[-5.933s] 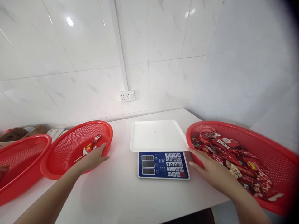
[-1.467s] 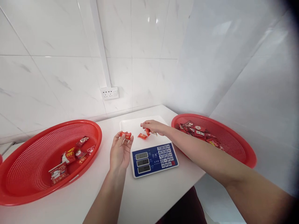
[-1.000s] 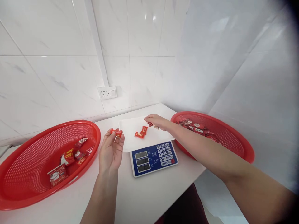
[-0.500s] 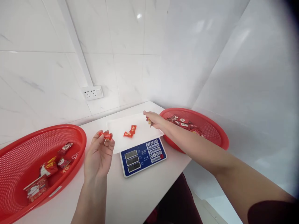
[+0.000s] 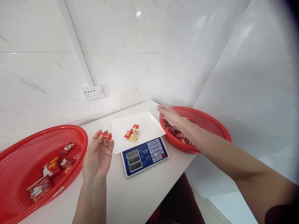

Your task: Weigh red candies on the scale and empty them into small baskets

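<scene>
Evidently the work is at an early point, judging by how few sweets lie on the pan beside how many fill the basket at the right. At the left edge of the frame, a red basket (image 5: 21, 165) holds a handful of wrapped packets (image 5: 51, 167), loosely gathered toward its right side, with much of its floor bare. Just left of the lower centre, the left hand (image 5: 98, 158) is raised palm up, pinching a small red sweet (image 5: 106, 136) between thumb and fingers; that one is not yet set down. Near the middle of the frame, the white pan (image 5: 120, 126) carries a small cluster: red sweets (image 5: 127, 134) with a yellow-and-white packet (image 5: 134, 137) lying over them. Below it, the blue panel (image 5: 144, 157) of the scale faces the person on the white bench (image 5: 130, 193); its top reading is too faint to make out. Right of centre, the right hand (image 5: 171, 115) hangs over the near-left rim of a second basket (image 5: 215, 126), fingers loosely apart, no sweet showing between them. The pile (image 5: 174, 130) in there, partly hidden by the forearm, looks largely left to deal with.
</scene>
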{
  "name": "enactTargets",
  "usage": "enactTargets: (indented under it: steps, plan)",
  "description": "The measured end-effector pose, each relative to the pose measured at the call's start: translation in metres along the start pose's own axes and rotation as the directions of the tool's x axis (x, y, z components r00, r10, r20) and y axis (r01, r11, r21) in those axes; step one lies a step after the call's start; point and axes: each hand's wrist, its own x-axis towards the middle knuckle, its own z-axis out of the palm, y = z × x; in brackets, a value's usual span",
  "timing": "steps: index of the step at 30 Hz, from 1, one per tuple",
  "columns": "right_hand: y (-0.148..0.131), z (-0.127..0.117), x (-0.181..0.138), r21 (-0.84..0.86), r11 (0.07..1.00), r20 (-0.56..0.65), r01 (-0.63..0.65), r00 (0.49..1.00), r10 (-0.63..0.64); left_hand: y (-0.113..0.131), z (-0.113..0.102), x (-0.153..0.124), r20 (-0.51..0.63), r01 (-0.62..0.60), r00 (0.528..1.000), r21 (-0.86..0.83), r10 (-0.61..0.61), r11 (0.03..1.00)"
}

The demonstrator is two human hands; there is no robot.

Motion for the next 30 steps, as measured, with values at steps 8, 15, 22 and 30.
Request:
enactTargets:
  steps: [8, 15, 22, 30]
  plan:
    - [0.040, -0.134, -0.012, -0.478, 0.878, 0.115, -0.034, 0.988, 0.100, -0.005, 0.006, 0.005, -0.108, 0.024, 0.994, 0.070, -0.017, 0.997]
    - [0.092, -0.168, -0.013, -0.788, 0.611, 0.110, -0.074, 0.960, 0.259, -0.012, -0.001, 0.012, -0.095, 0.043, 0.995, 0.112, -0.033, 0.993]
    - [0.104, -0.164, -0.011, -0.755, 0.654, 0.140, -0.056, 0.960, 0.243, -0.014, -0.003, 0.017, -0.099, 0.032, 0.995, 0.136, -0.019, 0.990]
    - [0.072, -0.177, -0.017, -0.497, 0.868, 0.201, 0.001, 0.973, 0.113, -0.012, 0.000, 0.015, -0.104, 0.063, 0.993, 0.149, -0.048, 0.987]
